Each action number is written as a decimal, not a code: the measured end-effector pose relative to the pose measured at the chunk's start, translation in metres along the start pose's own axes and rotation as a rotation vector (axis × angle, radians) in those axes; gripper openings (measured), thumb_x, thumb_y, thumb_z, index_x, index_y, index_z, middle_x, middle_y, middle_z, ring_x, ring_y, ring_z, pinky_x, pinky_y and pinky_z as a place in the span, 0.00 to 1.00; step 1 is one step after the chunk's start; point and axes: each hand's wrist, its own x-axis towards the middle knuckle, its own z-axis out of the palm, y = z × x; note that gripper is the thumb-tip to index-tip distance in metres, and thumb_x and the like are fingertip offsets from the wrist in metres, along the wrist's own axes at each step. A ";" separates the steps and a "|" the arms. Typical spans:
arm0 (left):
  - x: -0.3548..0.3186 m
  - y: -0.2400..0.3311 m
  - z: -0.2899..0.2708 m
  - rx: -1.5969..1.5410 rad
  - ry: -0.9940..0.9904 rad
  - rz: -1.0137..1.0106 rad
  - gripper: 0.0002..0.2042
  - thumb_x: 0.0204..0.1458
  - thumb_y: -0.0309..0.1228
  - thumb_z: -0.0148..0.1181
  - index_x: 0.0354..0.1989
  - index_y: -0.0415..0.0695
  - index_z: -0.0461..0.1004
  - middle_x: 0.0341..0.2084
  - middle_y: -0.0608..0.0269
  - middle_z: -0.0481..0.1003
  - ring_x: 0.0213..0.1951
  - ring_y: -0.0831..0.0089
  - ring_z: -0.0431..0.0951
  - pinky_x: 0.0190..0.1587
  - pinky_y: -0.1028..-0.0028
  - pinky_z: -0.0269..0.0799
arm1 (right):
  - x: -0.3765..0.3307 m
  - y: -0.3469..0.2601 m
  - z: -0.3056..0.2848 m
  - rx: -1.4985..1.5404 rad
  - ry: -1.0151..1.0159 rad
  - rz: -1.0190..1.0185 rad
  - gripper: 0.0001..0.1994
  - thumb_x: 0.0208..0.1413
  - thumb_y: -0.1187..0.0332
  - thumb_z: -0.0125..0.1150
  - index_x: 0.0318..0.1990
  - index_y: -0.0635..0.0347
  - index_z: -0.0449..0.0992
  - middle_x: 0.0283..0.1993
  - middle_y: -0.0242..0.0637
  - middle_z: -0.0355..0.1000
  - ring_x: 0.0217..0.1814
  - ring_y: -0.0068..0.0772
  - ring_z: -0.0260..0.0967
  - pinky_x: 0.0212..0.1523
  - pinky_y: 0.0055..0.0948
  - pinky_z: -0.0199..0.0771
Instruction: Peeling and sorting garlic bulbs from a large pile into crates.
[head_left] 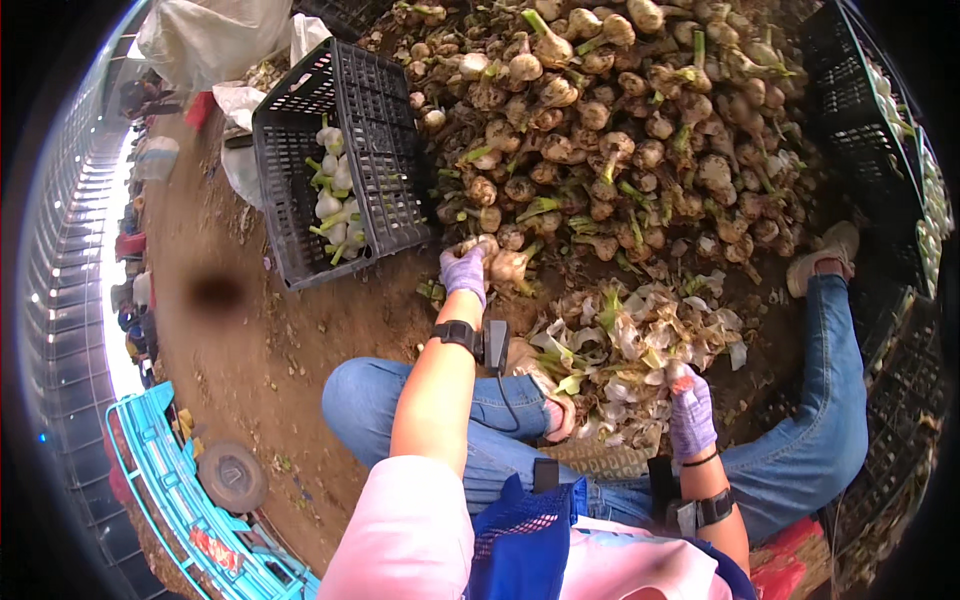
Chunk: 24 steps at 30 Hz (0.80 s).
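Note:
My left hand [463,275], in a purple knitted glove, reaches to the near edge of a large pile of soil-covered garlic bulbs [590,115]. Its fingers are curled round a dirty garlic bulb [485,246]. Closer to my body, my right hand [690,415], gloved alike, is closed beside a heap of papery garlic skins [640,330]. A small reddish patch shows at its fingertips, but what it holds cannot be made out. Left of the pile, a black plastic crate [385,150] lies tipped, with several clean white garlic bulbs [335,215] inside.
More black crates [860,110] stand at the far right, some holding white bulbs. White sacks [215,40] lie at the upper left. A turquoise metal cart [170,480] with a wheel stands at the lower left. My bent legs [820,420] frame the skins.

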 end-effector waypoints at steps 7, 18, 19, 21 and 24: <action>-0.155 0.083 0.007 -0.656 -0.969 -0.015 0.26 0.41 0.20 0.61 0.52 0.45 0.62 0.40 0.58 0.72 0.40 0.67 0.74 0.43 0.68 0.73 | -0.031 -0.069 0.038 -0.021 -0.058 -0.114 0.15 0.48 0.72 0.56 0.44 0.66 0.66 0.31 0.32 0.67 0.28 0.19 0.65 0.28 0.18 0.68; -0.321 0.081 -0.042 -0.457 -1.270 0.690 0.39 0.32 0.21 0.71 0.56 0.47 0.57 0.50 0.62 0.64 0.52 0.68 0.66 0.53 0.68 0.65 | -0.099 -0.129 0.043 0.271 -0.249 -0.298 0.21 0.52 0.62 0.57 0.51 0.63 0.66 0.44 0.33 0.70 0.42 0.20 0.67 0.40 0.19 0.68; -0.325 0.079 -0.044 -0.454 -1.273 0.693 0.39 0.32 0.21 0.71 0.56 0.47 0.57 0.50 0.62 0.64 0.52 0.68 0.66 0.53 0.68 0.65 | -0.103 -0.129 0.043 0.274 -0.249 -0.301 0.21 0.52 0.62 0.57 0.51 0.63 0.66 0.44 0.33 0.70 0.42 0.20 0.67 0.40 0.19 0.68; -0.334 0.078 -0.049 -0.430 -1.271 0.830 0.39 0.33 0.22 0.71 0.56 0.46 0.57 0.50 0.61 0.63 0.52 0.68 0.66 0.53 0.69 0.65 | -0.107 -0.128 0.044 0.312 -0.247 -0.346 0.19 0.51 0.65 0.58 0.49 0.65 0.68 0.42 0.34 0.71 0.41 0.20 0.67 0.40 0.20 0.69; -0.343 0.078 -0.056 -0.531 -1.267 0.594 0.39 0.32 0.21 0.71 0.56 0.46 0.56 0.49 0.61 0.64 0.52 0.68 0.66 0.53 0.69 0.65 | -0.114 -0.133 0.045 0.324 -0.244 -0.363 0.16 0.50 0.69 0.59 0.46 0.66 0.70 0.40 0.33 0.71 0.40 0.21 0.68 0.40 0.21 0.69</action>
